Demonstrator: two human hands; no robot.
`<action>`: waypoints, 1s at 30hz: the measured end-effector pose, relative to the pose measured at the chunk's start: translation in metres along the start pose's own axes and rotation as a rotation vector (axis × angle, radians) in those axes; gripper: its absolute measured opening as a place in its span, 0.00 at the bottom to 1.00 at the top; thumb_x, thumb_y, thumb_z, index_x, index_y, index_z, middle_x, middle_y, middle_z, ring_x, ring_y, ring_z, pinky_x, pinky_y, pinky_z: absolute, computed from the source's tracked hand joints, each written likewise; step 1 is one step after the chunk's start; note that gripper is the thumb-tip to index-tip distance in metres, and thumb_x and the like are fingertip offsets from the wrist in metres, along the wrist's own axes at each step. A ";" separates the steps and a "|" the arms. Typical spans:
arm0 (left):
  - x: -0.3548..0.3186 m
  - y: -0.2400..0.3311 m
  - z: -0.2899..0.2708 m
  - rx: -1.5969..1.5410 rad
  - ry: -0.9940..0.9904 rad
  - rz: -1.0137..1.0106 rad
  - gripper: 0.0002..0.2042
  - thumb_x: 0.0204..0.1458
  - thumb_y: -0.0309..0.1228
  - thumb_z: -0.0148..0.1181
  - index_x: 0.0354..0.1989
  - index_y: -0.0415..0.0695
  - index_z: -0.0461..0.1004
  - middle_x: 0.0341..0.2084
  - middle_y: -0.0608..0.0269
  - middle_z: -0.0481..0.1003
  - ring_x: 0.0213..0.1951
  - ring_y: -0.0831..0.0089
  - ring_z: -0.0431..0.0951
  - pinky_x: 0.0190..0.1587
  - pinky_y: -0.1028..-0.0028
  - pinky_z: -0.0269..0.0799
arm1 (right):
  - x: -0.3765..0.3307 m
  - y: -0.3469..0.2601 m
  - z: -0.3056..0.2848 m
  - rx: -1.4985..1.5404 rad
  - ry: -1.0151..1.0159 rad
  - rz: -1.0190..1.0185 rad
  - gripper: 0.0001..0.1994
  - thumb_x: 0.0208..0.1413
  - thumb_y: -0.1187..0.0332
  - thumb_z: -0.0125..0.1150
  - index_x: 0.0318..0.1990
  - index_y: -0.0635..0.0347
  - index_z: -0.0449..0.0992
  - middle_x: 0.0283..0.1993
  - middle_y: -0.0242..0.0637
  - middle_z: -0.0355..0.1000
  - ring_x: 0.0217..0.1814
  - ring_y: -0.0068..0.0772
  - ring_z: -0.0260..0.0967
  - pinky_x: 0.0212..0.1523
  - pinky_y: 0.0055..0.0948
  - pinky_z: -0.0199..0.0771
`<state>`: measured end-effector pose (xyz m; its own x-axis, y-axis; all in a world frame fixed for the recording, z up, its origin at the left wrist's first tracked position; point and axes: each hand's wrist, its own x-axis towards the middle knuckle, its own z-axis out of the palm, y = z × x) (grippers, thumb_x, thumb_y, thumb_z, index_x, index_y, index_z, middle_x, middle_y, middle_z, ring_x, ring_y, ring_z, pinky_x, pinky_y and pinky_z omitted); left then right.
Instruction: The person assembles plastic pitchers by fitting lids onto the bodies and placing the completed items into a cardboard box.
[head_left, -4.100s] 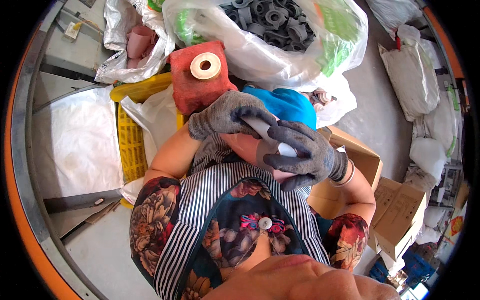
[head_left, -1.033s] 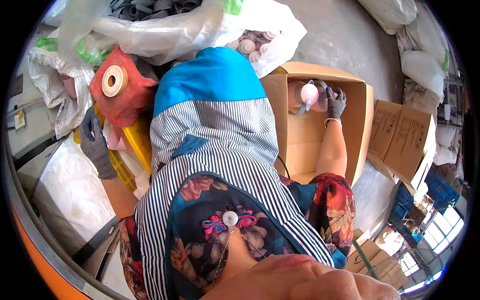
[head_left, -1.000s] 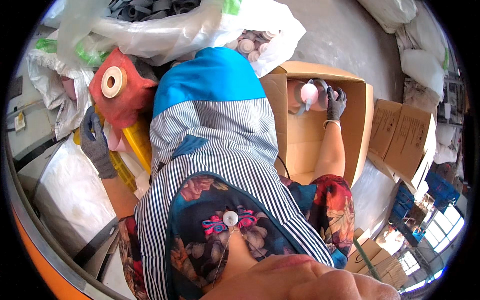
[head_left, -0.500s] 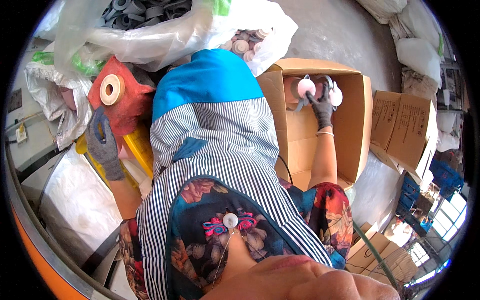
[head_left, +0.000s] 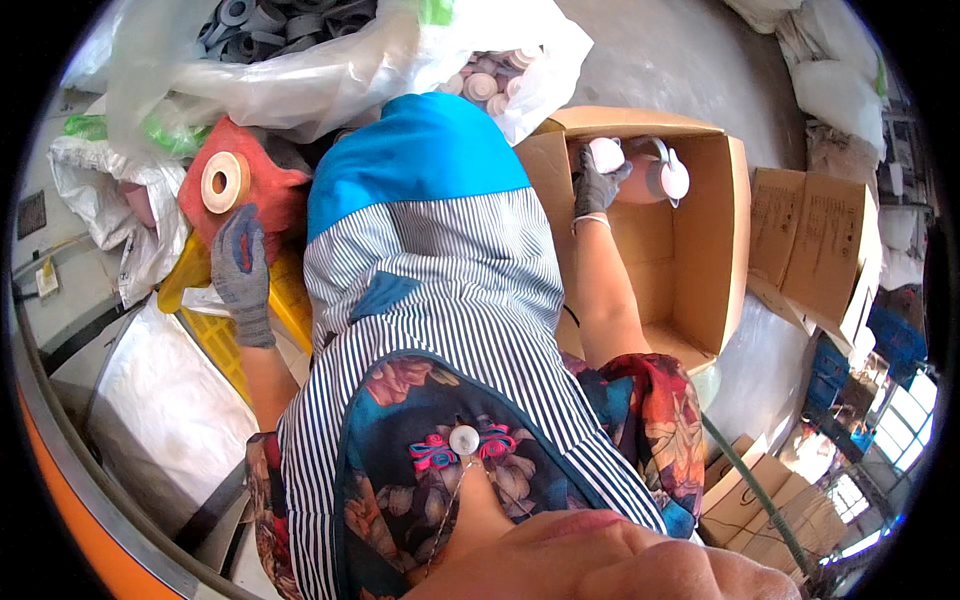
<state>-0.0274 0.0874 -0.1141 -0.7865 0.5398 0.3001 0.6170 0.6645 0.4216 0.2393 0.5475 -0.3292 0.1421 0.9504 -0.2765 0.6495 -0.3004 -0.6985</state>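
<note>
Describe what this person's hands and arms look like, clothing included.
The left hand wears a grey fabric glove; the right hand wears one in darker grey. A thin, pale bangle circles the right wrist. Both forearms are bare below floral sleeves, dark with red tones.

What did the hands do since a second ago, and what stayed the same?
The right hand moved left inside the cardboard box, from the right side to the pale round cap on the left; whether it grips is unclear. The left hand moved right, toward the red bundle. The box and the cream ring on the bundle stayed put.
</note>
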 end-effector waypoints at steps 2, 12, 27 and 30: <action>0.004 0.011 0.001 0.053 -0.016 0.039 0.13 0.56 0.28 0.59 0.49 0.41 0.77 0.45 0.56 0.78 0.47 0.59 0.77 0.53 0.65 0.70 | 0.008 0.005 -0.001 0.006 -0.031 -0.016 0.60 0.36 0.43 0.75 0.73 0.54 0.43 0.66 0.63 0.58 0.67 0.60 0.59 0.65 0.46 0.62; -0.003 0.000 -0.021 0.139 -0.027 0.004 0.13 0.57 0.30 0.59 0.50 0.43 0.77 0.47 0.58 0.78 0.49 0.59 0.76 0.54 0.64 0.68 | 0.129 -0.016 -0.078 -0.733 0.277 -0.606 0.30 0.50 0.40 0.57 0.48 0.57 0.76 0.56 0.53 0.69 0.57 0.57 0.68 0.54 0.54 0.70; -0.001 0.001 -0.012 0.165 -0.021 0.075 0.14 0.55 0.31 0.60 0.50 0.45 0.76 0.47 0.60 0.77 0.49 0.59 0.76 0.54 0.63 0.68 | 0.192 0.045 -0.079 -0.830 -0.229 -0.795 0.14 0.48 0.67 0.61 0.44 0.52 0.77 0.50 0.58 0.70 0.55 0.64 0.68 0.50 0.51 0.74; -0.010 0.000 -0.011 0.210 -0.052 0.041 0.14 0.56 0.32 0.60 0.50 0.45 0.76 0.47 0.59 0.77 0.49 0.59 0.76 0.54 0.63 0.68 | 0.131 0.052 -0.088 -0.621 -0.214 -0.780 0.10 0.52 0.60 0.61 0.40 0.48 0.80 0.45 0.50 0.75 0.48 0.58 0.73 0.47 0.47 0.75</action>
<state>-0.0198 0.0766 -0.1075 -0.7617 0.5907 0.2662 0.6447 0.7318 0.2211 0.3571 0.6633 -0.3438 -0.5833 0.8110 -0.0458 0.7856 0.5489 -0.2856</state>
